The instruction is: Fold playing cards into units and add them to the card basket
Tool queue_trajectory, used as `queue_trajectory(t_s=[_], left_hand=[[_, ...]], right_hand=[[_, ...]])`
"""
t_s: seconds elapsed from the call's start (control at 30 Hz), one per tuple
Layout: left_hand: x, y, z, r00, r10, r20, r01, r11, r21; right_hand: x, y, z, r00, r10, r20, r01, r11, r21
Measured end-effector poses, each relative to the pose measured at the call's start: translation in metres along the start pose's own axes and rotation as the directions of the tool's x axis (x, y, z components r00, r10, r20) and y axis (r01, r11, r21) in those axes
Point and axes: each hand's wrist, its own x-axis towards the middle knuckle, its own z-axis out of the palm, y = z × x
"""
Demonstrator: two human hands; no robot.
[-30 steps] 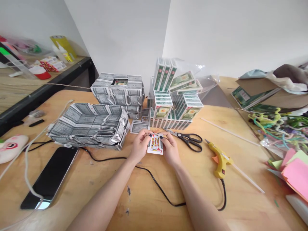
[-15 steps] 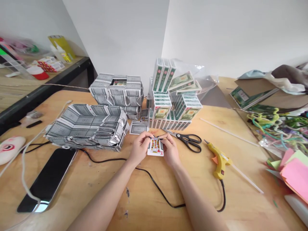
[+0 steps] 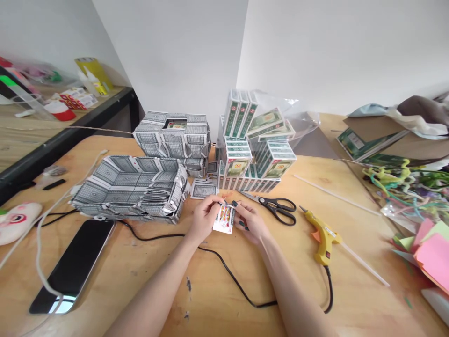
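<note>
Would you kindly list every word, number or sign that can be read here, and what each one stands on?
"K": not clearly readable now on the face card held between the left hand and right hand; only its red and yellow court figure shows.
Green card boxes: printed labels, too small to read.
Patterned card backs: no text, only red corner marks.
Red and white packets on the far table: blurred.
</note>
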Motion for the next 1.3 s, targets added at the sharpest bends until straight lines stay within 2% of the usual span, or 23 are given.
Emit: queue_trajectory(t_s=[0.13, 0.3, 0.37, 0.5, 0.6, 0.8, 0.93, 1.07, 1.3], left_hand=[[0.001, 0.002, -0.004, 0.996, 0.064, 0.059, -0.065, 0.998, 0.012], [0.001, 0.0, -0.007, 0.997, 0.029, 0.071, -0.031, 0.999, 0.032], [0.001, -0.001, -0.008, 0.998, 0.001, 0.07, -0.004, 0.999, 0.038], [0.003, -0.002, -0.009, 0.986, -0.126, 0.108, 0.128, 0.992, -0.013], [0.005, -0.002, -0.011, 0.973, -0.184, 0.141, 0.195, 0.979, -0.065], [0.008, -0.002, -0.008, 0.989, -0.125, 0.085, 0.134, 0.985, -0.111], [0.008, 0.0, -0.002, 0.996, -0.087, 0.024, 0.088, 0.995, -0.056], [0.007, -0.001, 0.0, 0.992, -0.116, -0.048, 0.116, 0.993, 0.006], [0.008, -0.005, 0.0, 0.988, -0.126, -0.089, 0.122, 0.991, -0.05]], right_hand=[[0.001, -0.002, -0.007, 0.999, 0.031, 0.031, -0.032, 0.999, 0.008], [0.0, -0.003, -0.011, 0.986, 0.146, 0.085, -0.143, 0.989, -0.036], [0.0, -0.002, -0.011, 0.982, 0.156, 0.103, -0.152, 0.987, -0.043], [0.001, 0.002, -0.009, 0.992, 0.085, 0.089, -0.08, 0.995, -0.059], [0.002, 0.005, -0.005, 0.999, 0.007, 0.033, -0.004, 0.997, -0.078], [0.003, 0.01, 0.007, 0.984, -0.158, -0.084, 0.133, 0.96, -0.244], [0.003, 0.01, 0.01, 0.971, -0.223, -0.082, 0.189, 0.934, -0.304], [0.002, 0.01, 0.012, 0.968, -0.234, -0.086, 0.199, 0.932, -0.303], [0.002, 0.011, 0.009, 0.98, -0.191, -0.058, 0.174, 0.96, -0.22]])
